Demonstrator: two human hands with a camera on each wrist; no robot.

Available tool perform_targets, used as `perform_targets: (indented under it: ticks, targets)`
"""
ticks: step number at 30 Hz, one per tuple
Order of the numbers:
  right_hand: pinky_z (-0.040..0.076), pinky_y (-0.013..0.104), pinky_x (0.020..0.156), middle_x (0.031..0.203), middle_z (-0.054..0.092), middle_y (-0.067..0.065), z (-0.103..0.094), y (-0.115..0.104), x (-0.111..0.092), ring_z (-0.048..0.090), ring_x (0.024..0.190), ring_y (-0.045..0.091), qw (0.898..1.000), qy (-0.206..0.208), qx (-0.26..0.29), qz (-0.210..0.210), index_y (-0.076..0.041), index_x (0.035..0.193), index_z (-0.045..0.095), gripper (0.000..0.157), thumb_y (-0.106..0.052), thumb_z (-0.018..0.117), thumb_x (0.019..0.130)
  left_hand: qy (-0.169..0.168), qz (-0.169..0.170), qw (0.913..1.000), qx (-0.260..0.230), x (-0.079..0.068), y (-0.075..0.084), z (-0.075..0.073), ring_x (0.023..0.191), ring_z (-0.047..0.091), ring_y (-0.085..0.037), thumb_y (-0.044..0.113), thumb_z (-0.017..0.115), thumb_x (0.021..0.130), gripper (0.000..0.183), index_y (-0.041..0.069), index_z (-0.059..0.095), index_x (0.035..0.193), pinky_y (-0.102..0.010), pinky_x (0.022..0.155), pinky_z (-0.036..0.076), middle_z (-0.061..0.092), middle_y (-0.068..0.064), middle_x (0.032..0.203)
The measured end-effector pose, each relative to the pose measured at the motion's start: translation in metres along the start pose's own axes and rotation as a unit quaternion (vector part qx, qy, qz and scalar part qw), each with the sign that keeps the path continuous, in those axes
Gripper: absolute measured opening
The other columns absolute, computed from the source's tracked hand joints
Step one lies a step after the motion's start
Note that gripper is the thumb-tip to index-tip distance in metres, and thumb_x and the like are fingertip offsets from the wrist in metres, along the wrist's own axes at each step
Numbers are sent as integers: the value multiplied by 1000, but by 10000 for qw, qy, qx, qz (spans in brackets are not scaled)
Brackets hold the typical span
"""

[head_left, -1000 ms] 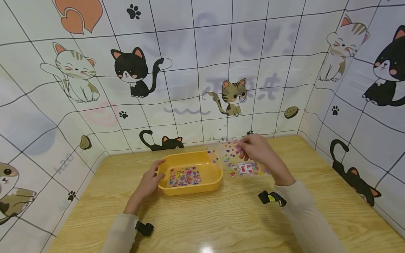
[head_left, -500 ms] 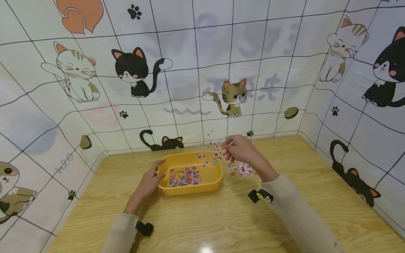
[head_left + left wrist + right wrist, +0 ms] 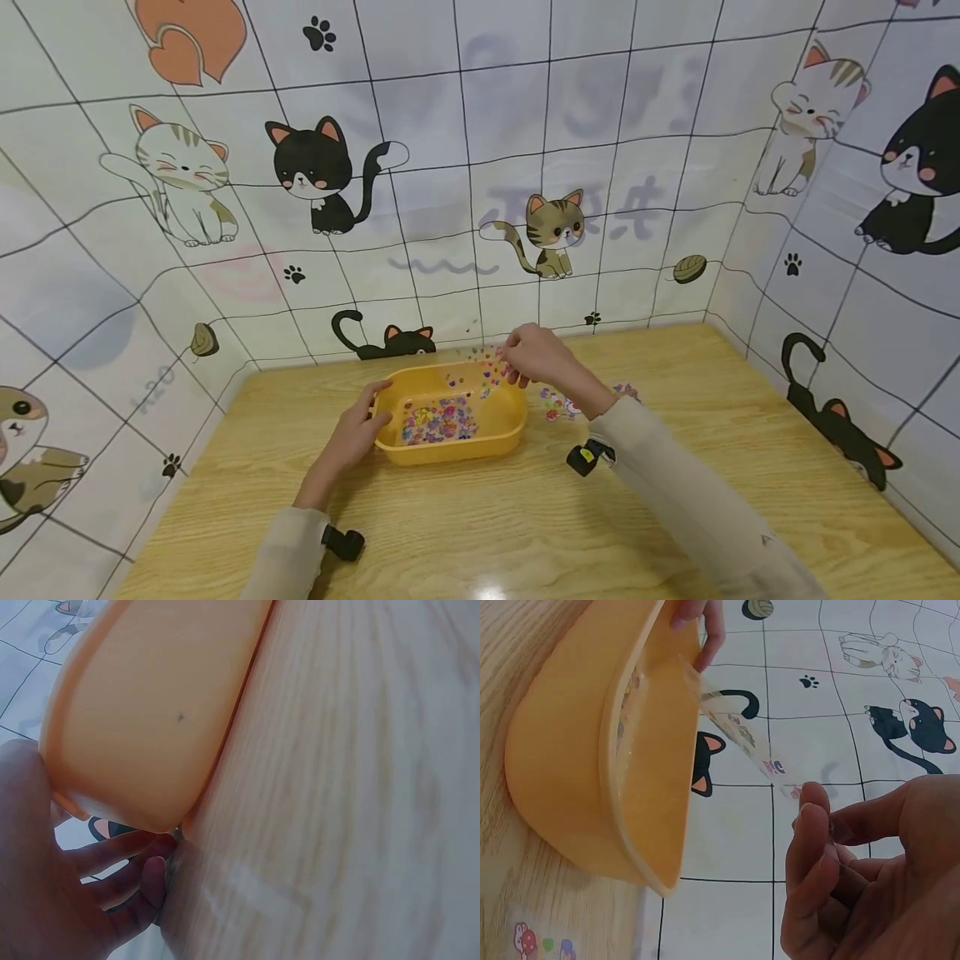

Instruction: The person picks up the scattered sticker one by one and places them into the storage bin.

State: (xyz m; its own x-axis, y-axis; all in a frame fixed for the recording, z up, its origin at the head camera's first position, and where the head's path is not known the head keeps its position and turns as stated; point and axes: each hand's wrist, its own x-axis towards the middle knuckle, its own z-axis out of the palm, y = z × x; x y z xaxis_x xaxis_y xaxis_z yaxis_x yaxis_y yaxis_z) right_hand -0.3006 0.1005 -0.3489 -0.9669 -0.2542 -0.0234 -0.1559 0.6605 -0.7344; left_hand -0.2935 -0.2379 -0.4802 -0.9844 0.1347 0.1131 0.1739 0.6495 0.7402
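Observation:
My left hand [image 3: 352,433] holds the left end of a yellow plastic tub [image 3: 450,452], its thumb over the rim. In the left wrist view, the other fingers curve by the tub's outer end. Small colourful pieces [image 3: 438,421] lie on the tub's floor. Above the tub's right back part, my right hand [image 3: 543,358] pinches a clear sticker sheet [image 3: 480,367] with tiny coloured shapes between thumb and fingers. The right wrist view shows that sheet [image 3: 742,739] nearly edge-on, slanting over the tub opening.
Partly hidden behind my right forearm, another printed sticker sheet [image 3: 553,404] lies on the wooden table [image 3: 465,517] right of the tub. A cat-patterned wall covering [image 3: 435,217] rises along the table's back and sides.
My right hand has moved left with the clear sticker sheet, from above the printed sheet on the table to over the tub. The left hand and tub stay in place.

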Motion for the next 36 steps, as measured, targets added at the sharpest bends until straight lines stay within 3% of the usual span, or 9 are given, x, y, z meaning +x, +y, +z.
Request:
perform_targets:
  ticks: [6,13,18,26,30,33,36]
  targets:
    - [50,31,56,78,76,9,9,-10,5,72,65,28,9998,-26,-172,-22,-8,87,78,24,-20,60,97,2,27,10000,-7,0,-2,0,131,56,-39,20,52,105,54,23,39,157,-55,106,49,48,-22,155]
    - [45,25,50,71,75,8,18,-17,14,64,53,17,9998,-144,-124,9,-6,73,77,30,-21,62,94,6,6,10000,15,-1,-2,0,127,58,-38,20,53,105,53,22,39,156,-53,103,51,50,-22,153]
    - [46,24,50,72,75,9,24,-18,21,64,54,17,9993,-356,134,16,-2,80,79,29,-19,61,96,-7,-8,10000,23,-1,-2,0,127,57,-37,19,53,105,54,22,39,157,-53,103,51,49,-21,154]
    - [41,23,47,76,77,8,35,-16,30,68,56,14,9969,-639,454,1,2,120,74,30,-13,59,98,-13,71,10000,-17,-1,1,0,126,59,-39,18,54,104,53,21,41,155,-52,101,52,51,-20,153]
    - [40,24,46,75,77,11,39,-17,32,67,53,15,9969,-625,468,47,4,103,78,26,-14,59,98,-9,66,10000,-53,-1,1,0,127,59,-39,18,53,104,53,21,40,156,-53,101,52,50,-22,154]
    - [40,24,44,74,76,15,42,-19,33,66,50,16,9977,-560,358,121,1,83,77,26,-15,60,95,-5,61,10000,-78,0,0,0,127,59,-39,18,53,104,53,21,40,156,-52,100,53,50,-22,154]
    - [39,24,44,72,76,16,45,-21,35,64,48,15,9985,-465,223,185,-3,72,74,26,-14,61,91,-1,59,9999,-84,0,0,0,125,60,-39,18,53,104,53,21,41,156,-50,99,53,51,-22,153]
